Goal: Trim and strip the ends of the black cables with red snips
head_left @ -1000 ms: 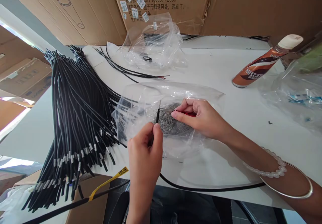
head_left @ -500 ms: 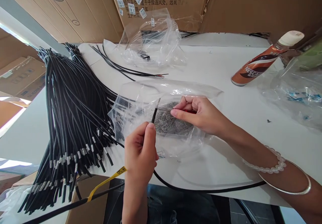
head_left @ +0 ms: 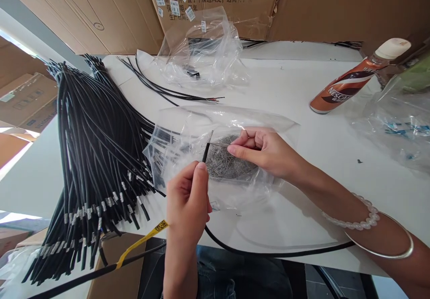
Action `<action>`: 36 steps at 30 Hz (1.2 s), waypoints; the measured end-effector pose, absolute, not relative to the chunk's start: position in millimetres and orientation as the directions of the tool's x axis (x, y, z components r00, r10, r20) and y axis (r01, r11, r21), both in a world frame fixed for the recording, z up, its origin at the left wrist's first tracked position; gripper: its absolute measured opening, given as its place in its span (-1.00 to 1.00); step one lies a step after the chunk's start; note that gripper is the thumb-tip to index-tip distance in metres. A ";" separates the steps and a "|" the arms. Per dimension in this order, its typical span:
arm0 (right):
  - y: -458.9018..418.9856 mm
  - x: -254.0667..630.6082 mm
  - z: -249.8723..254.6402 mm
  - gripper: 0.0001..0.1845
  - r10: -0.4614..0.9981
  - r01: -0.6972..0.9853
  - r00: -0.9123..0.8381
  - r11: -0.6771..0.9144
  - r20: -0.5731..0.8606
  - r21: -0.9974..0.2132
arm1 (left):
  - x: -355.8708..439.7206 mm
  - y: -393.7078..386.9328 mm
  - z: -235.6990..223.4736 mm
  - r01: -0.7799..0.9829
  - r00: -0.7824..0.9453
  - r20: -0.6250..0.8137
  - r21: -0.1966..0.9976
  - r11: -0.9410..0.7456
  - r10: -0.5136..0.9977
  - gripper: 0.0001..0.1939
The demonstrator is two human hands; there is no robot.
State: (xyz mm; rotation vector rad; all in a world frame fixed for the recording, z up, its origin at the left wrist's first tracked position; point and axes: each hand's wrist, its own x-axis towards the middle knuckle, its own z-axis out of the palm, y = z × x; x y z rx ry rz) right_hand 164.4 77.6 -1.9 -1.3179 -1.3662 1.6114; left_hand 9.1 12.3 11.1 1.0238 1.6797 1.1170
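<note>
My left hand (head_left: 187, 198) pinches a black cable (head_left: 205, 152) near its stripped end, which points up over a clear plastic bag (head_left: 231, 120). The cable runs down off the table's front edge and loops to the right. My right hand (head_left: 265, 151) pinches a thin metal tool (head_left: 220, 145) whose tip meets the cable's end. Under both lies a pile of small metal parts (head_left: 228, 164) inside the bag. A large bundle of black cables (head_left: 97, 155) with silver crimped ends fans across the white table (head_left: 302, 88) to the left.
A brown Nescafe bottle (head_left: 352, 82) lies on its side at the right. A second clear bag (head_left: 201, 48) with small black parts sits at the back, loose black wires (head_left: 168, 92) beside it. Another bag (head_left: 399, 120) is far right. Cardboard boxes (head_left: 319, 3) line the back.
My left hand has lowered slightly along the cable and drawn back toward me. The right hand stays pinched at the cable's end. The view has shifted a little upward.
</note>
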 end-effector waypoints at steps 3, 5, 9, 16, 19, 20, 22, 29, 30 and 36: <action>78.1 164.7 -2.7 -0.62 0.915 0.163 -0.286 -0.245 -0.284 -0.956 | 8.8 12.9 9.1 0.213 -0.304 -0.181 0.944 0.252 0.935 -0.59; 78.9 165.7 -2.6 -0.62 0.919 0.201 -0.272 -0.236 -0.286 -0.951 | 7.0 13.5 5.3 0.243 -0.292 -0.162 0.940 0.237 0.943 -0.59; 80.1 169.0 -1.2 -0.68 0.932 0.274 -0.225 -0.218 -0.283 -0.937 | 0.7 15.1 -5.4 0.289 -0.249 -0.133 0.935 0.204 0.959 -0.58; 80.0 170.6 -2.5 -0.64 0.926 0.305 -0.257 -0.194 -0.277 -0.933 | -0.5 15.6 -9.2 0.337 -0.222 -0.102 0.925 0.174 0.970 -0.58; 80.1 170.3 -2.9 -0.63 0.929 0.310 -0.264 -0.174 -0.261 -0.935 | 1.1 15.0 -7.2 0.362 -0.211 -0.094 0.917 0.167 0.973 -0.58; 80.1 170.4 -2.8 -0.63 0.927 0.314 -0.270 -0.172 -0.261 -0.934 | 1.5 14.8 -6.7 0.373 -0.209 -0.091 0.913 0.165 0.974 -0.58; 80.2 170.6 -2.2 -0.63 0.920 0.325 -0.283 -0.172 -0.270 -0.930 | 1.9 14.6 -6.3 0.398 -0.210 -0.079 0.904 0.159 0.975 -0.58; 80.3 171.0 0.8 -0.62 0.914 0.355 -0.286 -0.178 -0.288 -0.918 | 2.3 12.5 -7.1 0.502 -0.226 0.010 0.858 0.108 0.974 -0.58; 80.0 170.9 1.7 -0.62 0.914 0.357 -0.287 -0.177 -0.288 -0.917 | 2.5 11.9 -6.7 0.515 -0.225 0.021 0.851 0.100 0.974 -0.59; 76.9 172.2 5.8 -0.63 0.919 0.351 -0.270 -0.184 -0.288 -0.918 | 4.8 9.2 -1.4 0.546 -0.236 0.051 0.833 0.089 0.971 -0.58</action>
